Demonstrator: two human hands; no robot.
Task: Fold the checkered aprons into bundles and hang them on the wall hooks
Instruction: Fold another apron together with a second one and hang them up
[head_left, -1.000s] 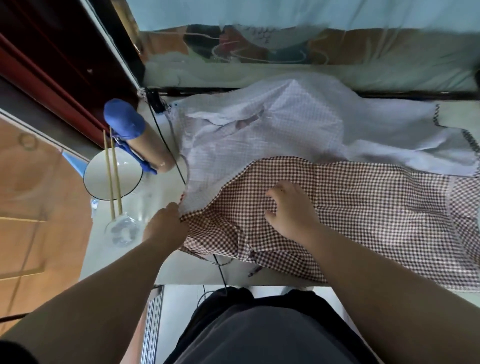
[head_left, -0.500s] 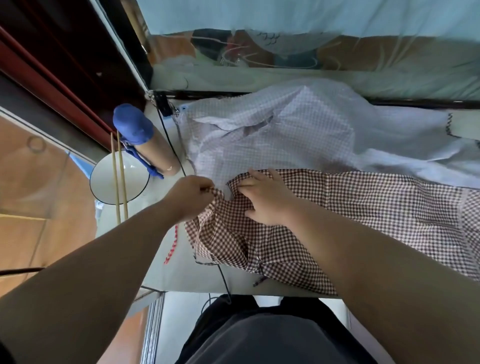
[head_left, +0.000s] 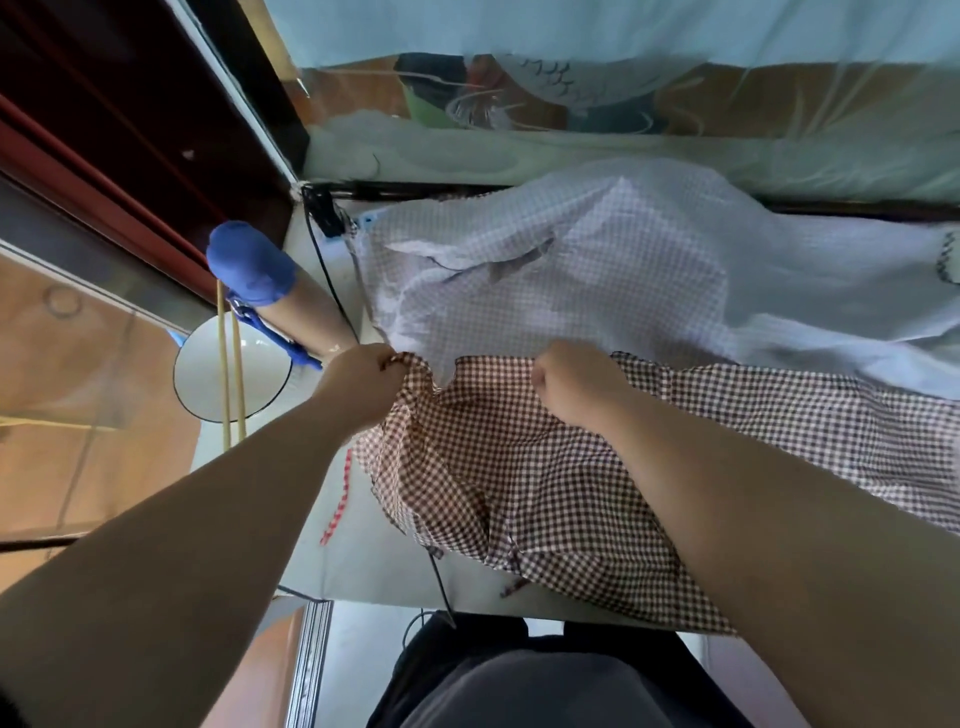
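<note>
Two bare arms reach forward over a white table (head_left: 363, 566), the left hand (head_left: 363, 382) closed in a fist and pinching the far left corner of a brown checkered apron (head_left: 519, 499), the right hand (head_left: 576, 387) knuckles-up with fingers curled tight around the same far edge, a short way along. The cloth sags in a small dip between the two grips and bunches into folds under the left wrist. At far left stands one round white bowl (head_left: 202, 374) with a dark rim, and two pale chopsticks (head_left: 231, 384) lie side by side across it. Just beyond the bowl, a tan cylinder capped in blue (head_left: 249, 262) lies tilted on the table. A thin black cable (head_left: 322, 260) runs past it towards the left hand. A red-and-white checkered strip (head_left: 337, 499) lies on the bare tabletop just left of the brown apron. There are two aprons in all: the brown one spreads across the near half of the table and off to the right, while a pale checkered apron (head_left: 571, 280) lies rumpled behind it, its near edge tucked under the brown cloth's far edge.
</note>
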